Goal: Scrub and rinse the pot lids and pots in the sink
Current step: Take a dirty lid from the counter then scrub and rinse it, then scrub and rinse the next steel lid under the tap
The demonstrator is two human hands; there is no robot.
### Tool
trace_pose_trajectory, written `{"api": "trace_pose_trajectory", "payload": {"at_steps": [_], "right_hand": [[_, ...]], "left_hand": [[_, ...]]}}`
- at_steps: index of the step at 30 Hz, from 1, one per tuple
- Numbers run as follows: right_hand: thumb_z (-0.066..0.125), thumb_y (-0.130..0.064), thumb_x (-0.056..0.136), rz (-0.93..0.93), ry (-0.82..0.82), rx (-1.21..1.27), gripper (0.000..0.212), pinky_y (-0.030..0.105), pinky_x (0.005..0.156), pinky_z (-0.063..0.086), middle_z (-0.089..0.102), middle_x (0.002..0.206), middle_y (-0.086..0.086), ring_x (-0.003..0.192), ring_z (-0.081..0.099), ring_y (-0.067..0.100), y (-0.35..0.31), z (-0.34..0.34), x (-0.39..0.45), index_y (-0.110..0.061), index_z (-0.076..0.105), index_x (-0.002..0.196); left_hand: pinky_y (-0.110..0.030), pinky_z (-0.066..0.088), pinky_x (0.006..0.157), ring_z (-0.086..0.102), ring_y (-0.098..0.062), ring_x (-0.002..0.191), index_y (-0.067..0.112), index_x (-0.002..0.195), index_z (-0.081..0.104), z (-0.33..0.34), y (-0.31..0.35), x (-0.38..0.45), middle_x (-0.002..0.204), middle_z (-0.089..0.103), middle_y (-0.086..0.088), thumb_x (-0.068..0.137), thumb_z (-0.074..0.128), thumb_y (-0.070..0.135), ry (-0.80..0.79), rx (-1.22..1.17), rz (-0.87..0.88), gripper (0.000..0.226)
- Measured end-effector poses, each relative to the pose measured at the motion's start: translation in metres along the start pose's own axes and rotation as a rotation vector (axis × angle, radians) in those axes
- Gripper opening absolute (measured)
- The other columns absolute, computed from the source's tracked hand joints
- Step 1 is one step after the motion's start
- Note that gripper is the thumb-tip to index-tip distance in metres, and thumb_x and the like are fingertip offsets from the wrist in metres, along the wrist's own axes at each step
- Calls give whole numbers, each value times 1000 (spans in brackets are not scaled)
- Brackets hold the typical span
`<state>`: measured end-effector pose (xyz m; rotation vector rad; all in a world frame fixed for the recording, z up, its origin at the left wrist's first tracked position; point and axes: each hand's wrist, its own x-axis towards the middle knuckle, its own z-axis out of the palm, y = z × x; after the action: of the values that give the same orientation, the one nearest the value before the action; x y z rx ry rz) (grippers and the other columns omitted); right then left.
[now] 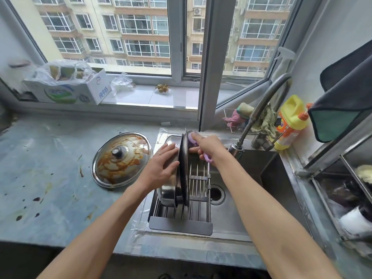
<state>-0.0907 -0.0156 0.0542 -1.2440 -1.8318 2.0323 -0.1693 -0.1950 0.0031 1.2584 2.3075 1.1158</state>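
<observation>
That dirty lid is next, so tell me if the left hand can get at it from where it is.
Probably yes. The sauce-stained lid lies flat on the counter just left of the left hand, with nothing between them. But that hand is steadying the upright lid and must let go first.

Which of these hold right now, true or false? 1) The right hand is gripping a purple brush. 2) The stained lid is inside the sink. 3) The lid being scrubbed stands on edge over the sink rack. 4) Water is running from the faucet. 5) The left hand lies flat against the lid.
1) True: the right hand grips the purple brush.
2) False: the stained lid lies on the countertop, left of the sink.
3) True: the upright lid stands on edge on the rack.
4) False: no stream shows at the faucet.
5) True: the left hand presses against it with straight fingers.
</observation>
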Motion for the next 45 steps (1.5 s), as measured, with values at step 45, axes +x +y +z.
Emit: {"api": "trace_pose_trajectory", "payload": {"at_steps": [45], "right_hand": [[66,-32,91,-644,240,-286,21,38,56,53,70,73,5,55,62,16,-13,32,-42,-20,65,108]], "left_hand": [[-41,40,105,53,-36,124,16,139,63,-159,3,23,129,60,-21,97,63,25,349,354,-161,43]]}}
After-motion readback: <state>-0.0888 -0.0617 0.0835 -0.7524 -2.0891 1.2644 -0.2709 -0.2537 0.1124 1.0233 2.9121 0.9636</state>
